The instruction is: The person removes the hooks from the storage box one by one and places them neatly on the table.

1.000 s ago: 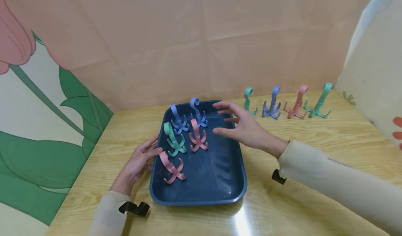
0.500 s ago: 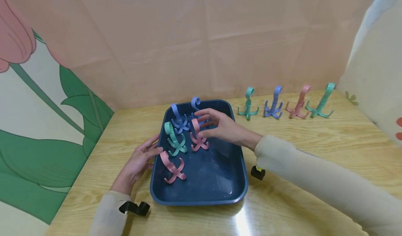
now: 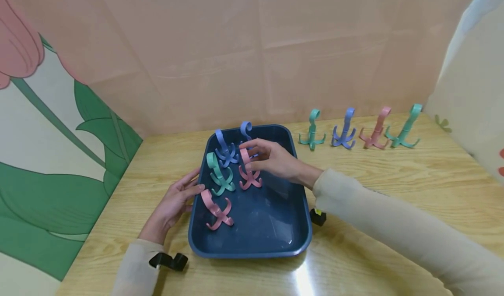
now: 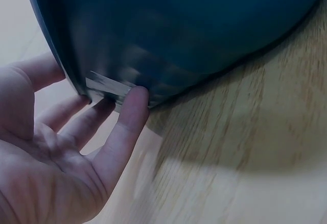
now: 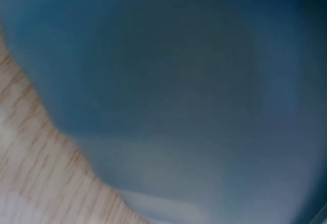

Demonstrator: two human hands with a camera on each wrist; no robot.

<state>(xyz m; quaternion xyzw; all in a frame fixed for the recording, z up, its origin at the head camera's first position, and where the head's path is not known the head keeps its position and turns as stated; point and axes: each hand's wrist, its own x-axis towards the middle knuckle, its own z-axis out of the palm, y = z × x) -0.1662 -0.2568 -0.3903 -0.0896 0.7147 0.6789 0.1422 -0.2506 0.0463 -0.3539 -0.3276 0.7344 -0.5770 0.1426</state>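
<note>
A dark blue tray [image 3: 252, 255] stands on the wooden table. My left hand [image 3: 173, 205] holds its left side, thumb at the rim; in the left wrist view the fingers [image 4: 134, 104] lie against the outer wall. Inside the tray, my right hand [image 3: 271, 159] has its thumb and fingers around the stem of a pink four-pronged hook [image 3: 250, 180]. Behind that hand a blue hook [image 3: 246, 128] is partly hidden. Another blue hook [image 3: 226, 153], a green hook [image 3: 222, 180] and a second pink hook [image 3: 218, 213] lie along the tray's left side. The tray's blurred wall [image 5: 168, 91] fills most of the right wrist view.
Back right on the table stands a row of similar hooks: a green one [image 3: 312, 132], a blue one [image 3: 345, 129], a pink one [image 3: 376, 129] and another green one [image 3: 405, 127]. A pinkish cloth [image 3: 204, 59] hangs behind the table.
My right hand has moved left and slightly down, from over the tray's right edge to the pink hook's stem. My left hand and the tray stay in place.
</note>
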